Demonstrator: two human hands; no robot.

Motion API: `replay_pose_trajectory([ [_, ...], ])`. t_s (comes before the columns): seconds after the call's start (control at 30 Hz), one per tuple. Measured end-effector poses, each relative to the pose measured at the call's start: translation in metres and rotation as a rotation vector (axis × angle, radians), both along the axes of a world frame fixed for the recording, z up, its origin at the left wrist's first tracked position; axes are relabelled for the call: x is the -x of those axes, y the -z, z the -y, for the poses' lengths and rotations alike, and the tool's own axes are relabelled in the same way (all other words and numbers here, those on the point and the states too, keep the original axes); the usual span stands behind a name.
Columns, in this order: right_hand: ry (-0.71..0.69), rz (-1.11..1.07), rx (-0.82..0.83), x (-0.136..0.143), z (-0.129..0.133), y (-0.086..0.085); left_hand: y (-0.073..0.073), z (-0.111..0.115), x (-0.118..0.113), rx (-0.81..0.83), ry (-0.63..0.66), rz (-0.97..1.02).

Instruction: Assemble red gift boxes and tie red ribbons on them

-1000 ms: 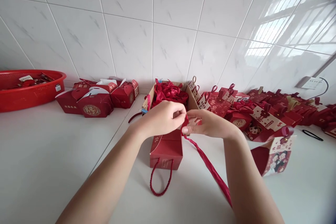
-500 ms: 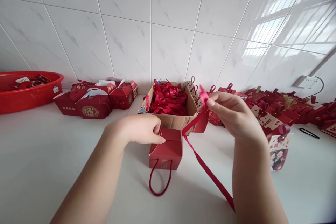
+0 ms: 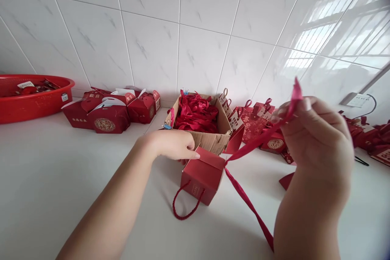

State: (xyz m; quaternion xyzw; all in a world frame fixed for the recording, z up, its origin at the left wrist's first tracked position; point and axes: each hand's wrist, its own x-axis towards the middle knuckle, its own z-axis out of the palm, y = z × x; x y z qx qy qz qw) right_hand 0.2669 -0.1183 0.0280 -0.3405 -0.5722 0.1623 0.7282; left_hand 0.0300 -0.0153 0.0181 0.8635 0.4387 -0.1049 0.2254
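Note:
A small red gift box (image 3: pixel 202 174) lies on the white counter, turned at a slant, with a twisted red cord handle looping toward me. My left hand (image 3: pixel 175 145) grips its far left edge, thumb on top and the other fingers partly hidden behind. At upper right, my right hand (image 3: pixel 313 124) pinches one end of a red ribbon (image 3: pixel 250 145) between thumb and fingers. From there the ribbon runs taut down to the box's right edge. Its other end (image 3: pixel 248 203) trails down over the counter and passes behind my right forearm.
Behind the gift box stands a cardboard box (image 3: pixel 210 142) heaped with red ribbons (image 3: pixel 196 111). Several red gift boxes (image 3: pixel 111 118) sit at left, beside a red plastic basin (image 3: pixel 33 103). More decorated boxes (image 3: pixel 254 126) line the tiled wall at right, near a power socket (image 3: pixel 358 99).
My right hand has moved to the right, drawing the ribbon out longer and tighter. The gift box has shifted right and turned, with my left hand still on it.

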Motion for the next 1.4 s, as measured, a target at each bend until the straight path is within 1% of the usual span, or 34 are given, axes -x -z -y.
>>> replay_pose_trajectory([
  [0.03,-0.027,0.031,0.051,0.000,-0.002,0.000,-0.001,0.000,0.001,0.011,0.018,-0.001],
  [0.1,-0.123,0.131,0.208,0.002,-0.007,0.000,-0.003,-0.002,0.003,0.021,0.055,-0.002],
  [0.17,-0.268,0.324,0.427,0.007,-0.015,0.001,-0.005,-0.003,0.005,0.028,0.070,0.001],
  [0.23,-0.396,0.585,0.632,0.017,-0.023,0.004,-0.006,-0.005,0.007,0.032,0.068,0.010],
  [0.27,-0.425,0.706,0.703,0.023,-0.028,0.006,-0.006,-0.006,0.008,0.031,0.059,0.014],
  [0.33,-0.405,0.860,0.776,0.035,-0.036,0.012,-0.006,-0.007,0.009,0.023,0.046,0.019],
  [0.43,-0.337,0.937,0.815,0.047,-0.047,0.023,-0.005,-0.006,0.009,0.003,0.039,0.024],
  [0.6,-0.354,1.003,0.835,0.052,-0.055,0.034,-0.005,-0.005,0.009,-0.018,0.032,0.030],
  [0.8,-0.346,1.021,0.833,0.053,-0.059,0.037,-0.005,-0.004,0.009,-0.018,0.033,0.049],
  [1.0,-0.284,1.064,0.834,0.056,-0.063,0.042,-0.006,-0.003,0.008,-0.017,0.036,0.017],
  [1.13,-0.265,1.089,0.830,0.056,-0.064,0.043,-0.007,-0.006,0.014,0.037,0.030,0.002],
  [1.27,-0.278,1.108,0.825,0.057,-0.064,0.043,-0.007,-0.010,0.017,0.085,-0.010,0.055],
  [1.4,-0.256,1.120,0.809,0.058,-0.063,0.042,-0.005,-0.008,0.007,0.011,0.033,0.038],
])
